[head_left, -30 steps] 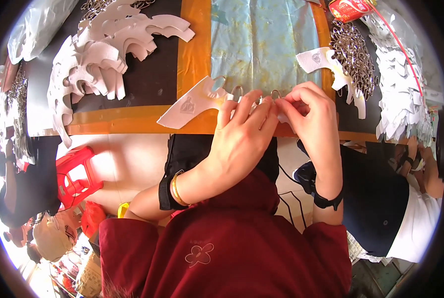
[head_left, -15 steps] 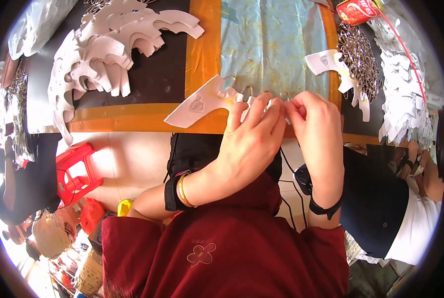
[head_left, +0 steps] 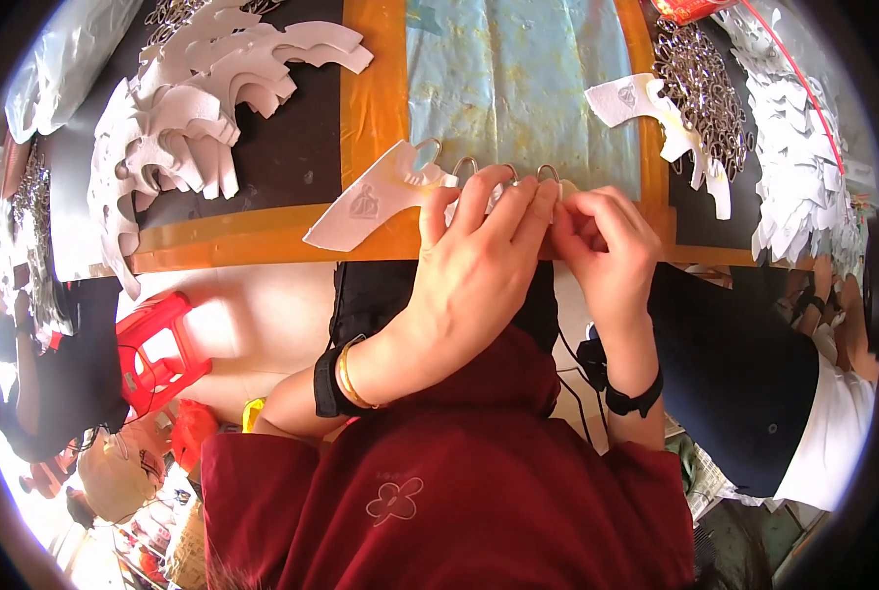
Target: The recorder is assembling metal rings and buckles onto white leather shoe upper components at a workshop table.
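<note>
A white cut-out piece (head_left: 354, 208) with a small grey printed motif lies at the front edge of the table. Several silver wire rings (head_left: 548, 174) stand up along its far side. My left hand (head_left: 474, 261) lies across the piece from above, fingers bent and pressing it down beside the rings. At its right end, my right hand (head_left: 609, 246) pinches with thumb and forefinger, close against my left fingertips. Exactly what lies in that pinch is covered by the fingers.
Stacked white cut-outs (head_left: 189, 123) lie at the left. On the right are a heap of metal rings (head_left: 700, 93), another marked piece (head_left: 621, 98) and piled white pieces (head_left: 798, 147). Orange tape borders a blue sheet (head_left: 518, 79). A red stool (head_left: 159, 359) and people flank me.
The whole view has shifted slightly, so the table contents sit further left and higher. My left fingers have slid a little left over the piece, and more of the rings now show.
</note>
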Tool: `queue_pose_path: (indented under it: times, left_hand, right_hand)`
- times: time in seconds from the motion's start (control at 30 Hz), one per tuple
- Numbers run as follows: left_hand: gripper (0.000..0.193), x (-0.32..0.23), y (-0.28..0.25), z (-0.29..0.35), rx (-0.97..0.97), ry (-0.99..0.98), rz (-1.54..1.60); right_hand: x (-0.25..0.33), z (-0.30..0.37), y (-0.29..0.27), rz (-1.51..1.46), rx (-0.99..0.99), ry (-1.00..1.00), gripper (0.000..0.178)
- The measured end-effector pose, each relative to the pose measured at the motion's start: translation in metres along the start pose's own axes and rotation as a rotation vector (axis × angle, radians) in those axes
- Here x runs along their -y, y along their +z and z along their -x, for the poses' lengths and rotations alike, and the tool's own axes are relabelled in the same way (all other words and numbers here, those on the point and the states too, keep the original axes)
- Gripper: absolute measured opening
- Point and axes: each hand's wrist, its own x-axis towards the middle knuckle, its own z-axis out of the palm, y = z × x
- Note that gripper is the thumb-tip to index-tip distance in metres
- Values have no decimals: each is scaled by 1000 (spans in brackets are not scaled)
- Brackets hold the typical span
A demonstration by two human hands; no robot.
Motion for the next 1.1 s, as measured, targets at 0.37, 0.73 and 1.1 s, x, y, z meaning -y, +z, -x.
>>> queue_pose_path:
  times: [0.37,0.73,1.1]
  left_hand:
    - [48,-8,6,5,-5,24,-187]
    - [41,-11,2,4,17,57,-283]
    - [45,-6,1,4,30,44,-221]
  right_hand:
    - [11,-32,-23,-249,318,571,14]
    - [-2,-54,-37,-302,621,654,16]
    - [11,-48,-32,-186,573,481,9]
